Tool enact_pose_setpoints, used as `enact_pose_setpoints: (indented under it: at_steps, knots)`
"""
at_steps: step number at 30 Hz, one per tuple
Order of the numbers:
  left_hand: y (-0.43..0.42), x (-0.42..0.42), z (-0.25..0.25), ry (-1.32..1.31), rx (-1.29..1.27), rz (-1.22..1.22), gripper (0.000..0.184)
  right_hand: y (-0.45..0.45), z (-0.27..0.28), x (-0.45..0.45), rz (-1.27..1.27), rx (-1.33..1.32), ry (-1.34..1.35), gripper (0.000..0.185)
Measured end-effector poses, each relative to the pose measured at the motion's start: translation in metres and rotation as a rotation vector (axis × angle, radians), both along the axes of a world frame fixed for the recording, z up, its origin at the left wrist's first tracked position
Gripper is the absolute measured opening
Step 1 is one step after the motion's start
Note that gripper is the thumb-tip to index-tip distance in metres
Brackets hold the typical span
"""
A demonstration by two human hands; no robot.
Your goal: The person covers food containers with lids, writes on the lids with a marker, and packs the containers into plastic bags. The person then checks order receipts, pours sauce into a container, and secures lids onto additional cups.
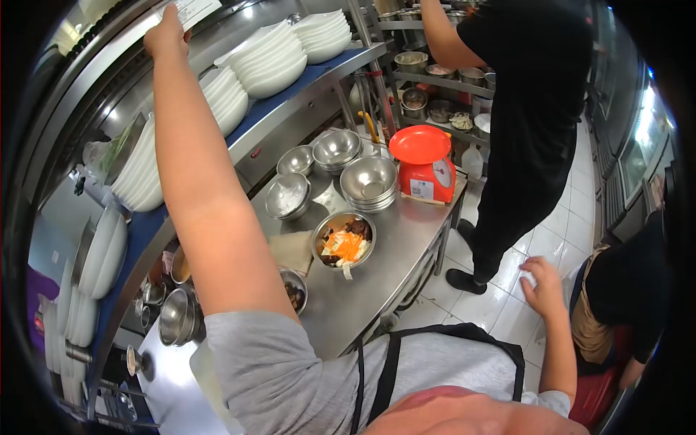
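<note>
At the high rail above the dish shelf (250, 119), left arm stretched full length up and away. Left hand (167, 32) at the lower edge of a printed paper (190, 10); fingers bunched together, thumb side up. Hand and paper meet or overlap in view; cannot tell how far the grip is closed, or whether the paper is pinched.

Right hand (544, 288) low on the other side, over the tiled floor (513, 296), well apart from the surface (395, 250). Grip loose and part open: fingers apart, lightly bent, nothing held.

Between the arms, on the steel surface: a metal bowl of food (344, 239) with orange shreds, pale pieces and dark pieces, a small pale tag at its near rim. Just beside it, a pale cloth or board (291, 251), partly behind the left forearm. A second bowl with dark pieces (293, 291) sits close to the upper arm, half hidden. Beyond the food, nested empty bowls (368, 181) and a red scale (428, 170) with a round red pan on top.

Stacked white dishes (274, 61) on the blue-lined shelf, beside the reaching forearm. A co-worker in black (533, 116) stands past the scale; another person (627, 290) at far right.
</note>
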State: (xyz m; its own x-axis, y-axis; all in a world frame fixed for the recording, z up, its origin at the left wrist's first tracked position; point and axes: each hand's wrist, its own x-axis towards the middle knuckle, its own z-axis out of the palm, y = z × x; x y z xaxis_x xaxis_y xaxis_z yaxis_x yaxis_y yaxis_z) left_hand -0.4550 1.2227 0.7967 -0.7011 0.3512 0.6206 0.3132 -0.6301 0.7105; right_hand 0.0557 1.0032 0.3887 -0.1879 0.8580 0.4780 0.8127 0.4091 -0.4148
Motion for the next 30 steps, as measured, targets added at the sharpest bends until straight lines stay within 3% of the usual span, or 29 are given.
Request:
enact_pose_setpoints:
  at_steps: [4,6,8,12,16,18,19,21,22,23,24,25,26,27,30]
  knots:
    - [-0.009,0.017,-0.01,0.102,0.001,-0.03,0.04,-0.014,-0.045,-0.019,0.059,-0.286,0.008,0.02]
    - [-0.01,0.006,-0.015,0.063,0.108,-0.201,0.054,-0.027,-0.065,-0.023,0.068,-0.478,0.048,0.02]
    - [-0.016,-0.002,-0.022,-0.112,0.131,-0.23,0.063,-0.035,-0.082,-0.021,0.088,-0.48,0.008,0.021]
    - [-0.049,0.005,-0.067,-0.058,0.16,-0.183,0.065,-0.078,-0.099,-0.004,0.046,-0.561,-0.017,0.022]
    - [-0.093,0.042,-0.108,-0.117,0.303,-0.311,0.056,-0.125,-0.097,0.033,-0.07,-0.501,-0.038,0.022]
    - [-0.104,0.038,-0.126,-0.157,0.369,-0.482,0.047,-0.161,-0.095,0.055,-0.153,-0.49,-0.016,0.023]
    - [-0.118,0.05,-0.14,-0.166,0.414,-0.585,0.034,-0.183,-0.094,0.066,-0.216,-0.514,-0.011,0.023]
    - [-0.145,0.068,-0.178,0.178,0.366,-1.447,0.034,-0.235,-0.107,0.093,-0.3,-0.522,0.023,0.024]
    - [-0.159,0.089,-0.205,0.069,0.321,-1.281,0.034,-0.266,-0.107,0.102,-0.363,-0.559,0.022,0.026]
    - [-0.176,0.129,-0.232,0.095,0.4,-1.338,0.031,-0.298,-0.118,0.114,-0.391,-0.531,0.023,0.026]
    - [-0.182,0.159,-0.257,0.187,0.482,-1.163,0.026,-0.33,-0.122,0.122,-0.464,-0.554,0.083,0.026]
    - [-0.22,0.226,-0.278,0.334,0.523,-0.839,0.023,-0.363,-0.124,0.128,-0.529,-0.561,0.14,0.026]
    - [-0.244,0.277,-0.295,0.169,0.533,-0.944,0.027,-0.401,-0.127,0.133,-0.632,-0.602,0.167,0.027]
    - [-0.28,0.333,-0.307,0.056,0.379,-0.86,0.028,-0.434,-0.129,0.136,-0.717,-0.635,0.197,0.027]
    - [-0.294,0.412,-0.359,-0.09,0.007,-1.181,0.022,-0.526,-0.135,0.132,-0.956,-0.651,0.344,0.028]
